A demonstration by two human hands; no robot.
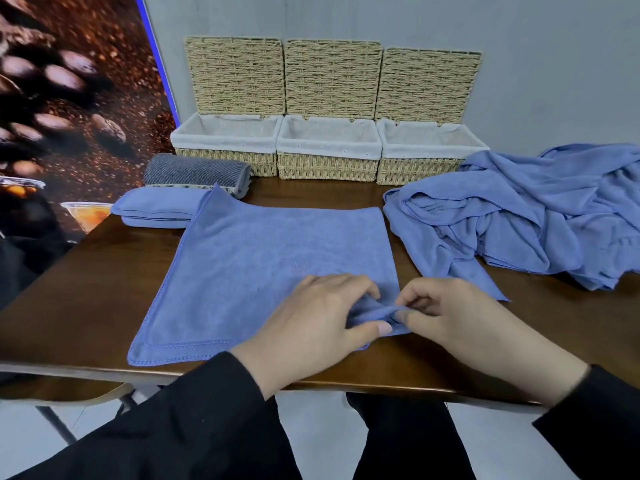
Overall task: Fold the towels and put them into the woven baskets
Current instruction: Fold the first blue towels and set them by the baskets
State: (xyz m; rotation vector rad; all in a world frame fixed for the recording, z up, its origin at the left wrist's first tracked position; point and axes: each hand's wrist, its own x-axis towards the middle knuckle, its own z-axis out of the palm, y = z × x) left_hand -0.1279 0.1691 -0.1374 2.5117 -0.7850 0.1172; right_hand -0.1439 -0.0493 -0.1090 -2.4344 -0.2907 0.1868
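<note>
A blue microfibre towel [263, 271] is lying spread on the dark wooden counter [104, 289], its far left corner riding up onto a folded blue towel [156, 209]. Both hands are working at its near right corner. The left hand [318, 323] is resting palm-down on the cloth, fingers curled and thumb pressing a bunched ridge of fabric. The right hand [446, 313] is nearly closed, pinching the same ridge between thumb and fingertips. Neither hand is holding anything else.

The step in hand appears to be gathering this corner to begin a fold. To do it well, the pinch should be taking the stitched hem itself, not a loose pleat behind it; at present the cloth between the hands is crumpled, so it is worth smoothing before lifting. The left hand is better moved along the near edge to take the opposite corner, so that the fold is carried over evenly and the hems are meeting square. The raised far corner should be pulled off the folded towel first, or the fold will be coming out skewed.

A folded grey towel [197, 173] is sitting behind the blue one. Three lined woven baskets [329, 168], lids propped open, are standing in a row at the back, all showing empty. A heap of unfolded blue towels [519, 216] is waiting to the right, so the task is judged to be at an early stage.
</note>
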